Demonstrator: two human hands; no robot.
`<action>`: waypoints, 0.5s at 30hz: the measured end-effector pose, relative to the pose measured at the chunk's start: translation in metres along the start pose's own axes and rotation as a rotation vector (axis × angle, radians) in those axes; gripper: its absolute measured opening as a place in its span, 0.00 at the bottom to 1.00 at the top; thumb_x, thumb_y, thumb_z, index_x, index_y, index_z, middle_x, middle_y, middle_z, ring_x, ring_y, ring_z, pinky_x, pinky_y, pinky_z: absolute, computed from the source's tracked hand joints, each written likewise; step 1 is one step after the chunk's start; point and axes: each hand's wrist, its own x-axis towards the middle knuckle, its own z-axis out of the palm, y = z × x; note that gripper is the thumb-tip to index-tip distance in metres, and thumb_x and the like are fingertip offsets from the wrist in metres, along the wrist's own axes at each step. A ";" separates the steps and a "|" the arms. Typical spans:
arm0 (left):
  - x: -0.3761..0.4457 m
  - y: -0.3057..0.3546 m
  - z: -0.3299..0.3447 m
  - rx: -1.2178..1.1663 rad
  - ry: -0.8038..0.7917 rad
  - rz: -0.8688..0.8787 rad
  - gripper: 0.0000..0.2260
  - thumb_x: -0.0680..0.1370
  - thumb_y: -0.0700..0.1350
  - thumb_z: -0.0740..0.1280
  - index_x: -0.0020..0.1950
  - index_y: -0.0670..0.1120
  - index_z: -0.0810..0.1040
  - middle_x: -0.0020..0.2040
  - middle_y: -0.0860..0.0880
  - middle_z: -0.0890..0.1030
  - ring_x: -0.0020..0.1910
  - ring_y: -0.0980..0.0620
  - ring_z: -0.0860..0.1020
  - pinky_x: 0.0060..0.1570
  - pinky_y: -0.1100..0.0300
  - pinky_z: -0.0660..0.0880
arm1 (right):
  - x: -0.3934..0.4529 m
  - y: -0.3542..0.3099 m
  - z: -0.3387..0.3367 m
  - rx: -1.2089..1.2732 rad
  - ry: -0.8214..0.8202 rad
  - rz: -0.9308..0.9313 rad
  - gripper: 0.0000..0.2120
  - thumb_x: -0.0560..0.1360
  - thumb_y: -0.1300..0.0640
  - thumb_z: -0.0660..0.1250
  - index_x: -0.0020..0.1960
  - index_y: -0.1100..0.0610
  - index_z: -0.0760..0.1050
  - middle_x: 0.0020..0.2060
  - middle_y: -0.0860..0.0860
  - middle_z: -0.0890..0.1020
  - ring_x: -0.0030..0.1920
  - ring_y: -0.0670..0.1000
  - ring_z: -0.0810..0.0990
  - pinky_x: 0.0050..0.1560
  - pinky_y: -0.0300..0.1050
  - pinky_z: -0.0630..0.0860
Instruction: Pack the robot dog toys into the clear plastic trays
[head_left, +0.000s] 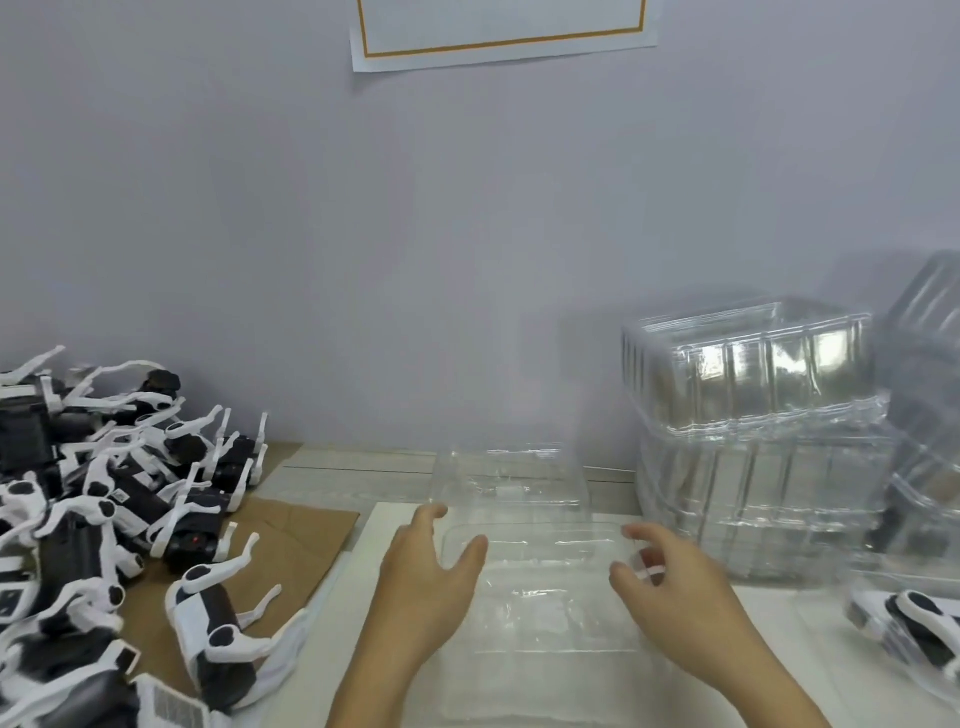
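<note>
Tray preparation. An empty clear tray (540, 597) lies open on the white sheet (769, 649) between the two hands; its lid stands up behind. The left hand (421, 582) and right hand (675, 587) hover at its edges, fingers relaxed, gripping nothing. The next move probably calls for reaching left to the robot dog pile (104, 519), too tangled to count. One packed dog (914, 623) lies right, below the stacked trays (753, 441).
</note>
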 end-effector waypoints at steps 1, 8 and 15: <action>0.001 -0.004 0.004 -0.024 -0.066 -0.066 0.18 0.80 0.53 0.66 0.68 0.57 0.67 0.64 0.56 0.69 0.63 0.55 0.71 0.60 0.59 0.70 | 0.000 0.002 0.000 0.030 0.016 -0.009 0.16 0.75 0.52 0.68 0.62 0.44 0.73 0.48 0.44 0.77 0.45 0.44 0.79 0.36 0.37 0.72; 0.000 -0.003 0.023 -0.253 -0.111 -0.141 0.10 0.81 0.44 0.62 0.57 0.58 0.74 0.55 0.57 0.74 0.50 0.62 0.74 0.39 0.67 0.68 | -0.003 0.036 -0.005 0.482 -0.052 -0.037 0.17 0.76 0.62 0.70 0.58 0.43 0.76 0.58 0.39 0.80 0.61 0.42 0.76 0.63 0.48 0.71; 0.006 -0.001 0.008 -0.217 -0.075 -0.109 0.11 0.81 0.57 0.62 0.62 0.60 0.73 0.57 0.62 0.75 0.57 0.60 0.74 0.55 0.61 0.70 | 0.004 0.049 0.003 0.610 -0.033 -0.112 0.20 0.75 0.59 0.67 0.60 0.37 0.79 0.58 0.40 0.82 0.62 0.43 0.77 0.61 0.44 0.70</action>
